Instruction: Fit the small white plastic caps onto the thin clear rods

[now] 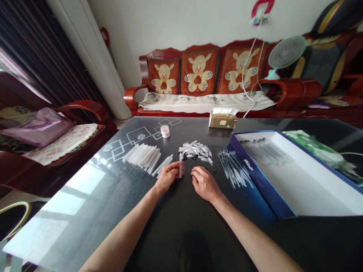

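My left hand [168, 175] is closed on a white plastic tube [180, 167], held roughly upright between thumb and fingers. My right hand [204, 182] is just to the right, its fingers curled together low over the table; whatever it may hold is hidden. Beyond both hands lies a heap of short white and black pieces [195, 150], too small to name surely. A pile of long white tubes [144, 156] spreads at the left, with a smaller group of tubes [163, 164] beside my left hand. Thin clear rods [235, 168], resembling pen refills, lie right of my right hand.
A blue box with a white inside [304, 189] stands on the dark table [181, 230] at the right, with a row of thin dark-tipped rods [265, 151] in it. Farther back are a small white tub [165, 131] and a tissue pack [223, 119]. Green-white plastic [317, 147] lies beyond the box.
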Action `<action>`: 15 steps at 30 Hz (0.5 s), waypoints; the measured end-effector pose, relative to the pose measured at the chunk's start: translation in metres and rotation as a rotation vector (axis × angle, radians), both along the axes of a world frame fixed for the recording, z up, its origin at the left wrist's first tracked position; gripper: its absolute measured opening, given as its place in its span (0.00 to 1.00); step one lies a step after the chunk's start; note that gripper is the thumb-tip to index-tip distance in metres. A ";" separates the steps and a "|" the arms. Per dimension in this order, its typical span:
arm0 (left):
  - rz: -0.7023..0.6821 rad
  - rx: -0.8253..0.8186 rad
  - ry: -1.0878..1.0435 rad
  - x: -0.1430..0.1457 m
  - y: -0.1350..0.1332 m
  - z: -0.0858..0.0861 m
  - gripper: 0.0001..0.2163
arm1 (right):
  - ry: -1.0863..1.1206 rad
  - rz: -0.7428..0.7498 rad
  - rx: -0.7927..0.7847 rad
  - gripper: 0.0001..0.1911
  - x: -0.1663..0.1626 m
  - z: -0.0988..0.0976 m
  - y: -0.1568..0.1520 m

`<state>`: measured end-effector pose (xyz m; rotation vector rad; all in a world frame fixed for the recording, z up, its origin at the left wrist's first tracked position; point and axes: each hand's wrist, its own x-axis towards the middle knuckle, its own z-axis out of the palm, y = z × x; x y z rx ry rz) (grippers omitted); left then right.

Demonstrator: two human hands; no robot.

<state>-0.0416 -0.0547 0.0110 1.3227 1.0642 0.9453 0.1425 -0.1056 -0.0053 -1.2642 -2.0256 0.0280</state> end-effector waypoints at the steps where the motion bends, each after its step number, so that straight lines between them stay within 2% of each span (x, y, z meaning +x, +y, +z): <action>1: -0.004 0.119 0.087 0.000 -0.001 -0.002 0.18 | -0.001 0.001 -0.004 0.12 0.000 0.000 0.000; 5: 0.044 0.641 0.606 0.004 -0.005 -0.004 0.15 | 0.004 0.005 -0.002 0.12 0.000 0.000 0.000; 9: 0.084 0.865 0.973 0.016 -0.004 0.003 0.11 | 0.010 -0.007 -0.002 0.12 -0.001 0.000 0.000; 11: 0.086 0.954 1.031 0.025 -0.001 0.006 0.11 | 0.013 -0.008 0.000 0.11 -0.001 -0.001 0.000; 15: 0.016 1.088 0.964 0.045 0.011 0.005 0.13 | 0.014 -0.010 0.006 0.11 0.000 -0.005 0.001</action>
